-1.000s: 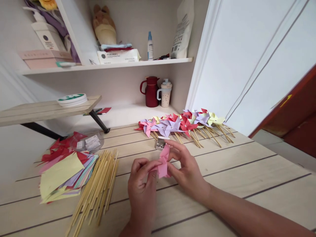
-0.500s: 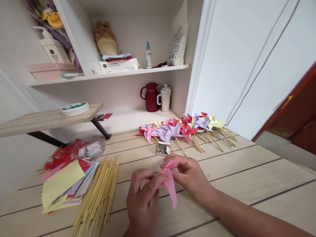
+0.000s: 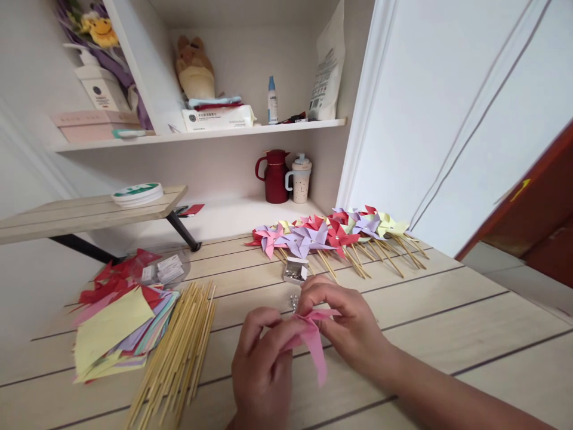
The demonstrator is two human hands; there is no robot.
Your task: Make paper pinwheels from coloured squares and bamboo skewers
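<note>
Between my two hands is a piece of pink paper (image 3: 314,349), partly folded, with one long strip hanging down. My left hand (image 3: 264,358) is closed on its left side, thumb and fingers pinching the folds. My right hand (image 3: 342,322) is closed on the upper right of the same paper, fingertips pressed together near its middle. Whether anything small sits in that pinch is hidden. Just behind the fingers lie several small shiny pins (image 3: 294,301). A small open box (image 3: 296,270) with metal bits in it stands beyond them.
Finished paper pinwheels (image 3: 308,239) on sticks lie along the back right. At left are a bundle of thin wooden sticks (image 3: 179,346), a stack of coloured paper sheets (image 3: 111,331) and a clear plastic container (image 3: 172,269). A low wooden stand (image 3: 89,212) rises behind them.
My right hand has come slightly down, and the pink paper's upper flap, upright before, is now folded lower toward the right. The pins behind my fingers are in plainer view.
</note>
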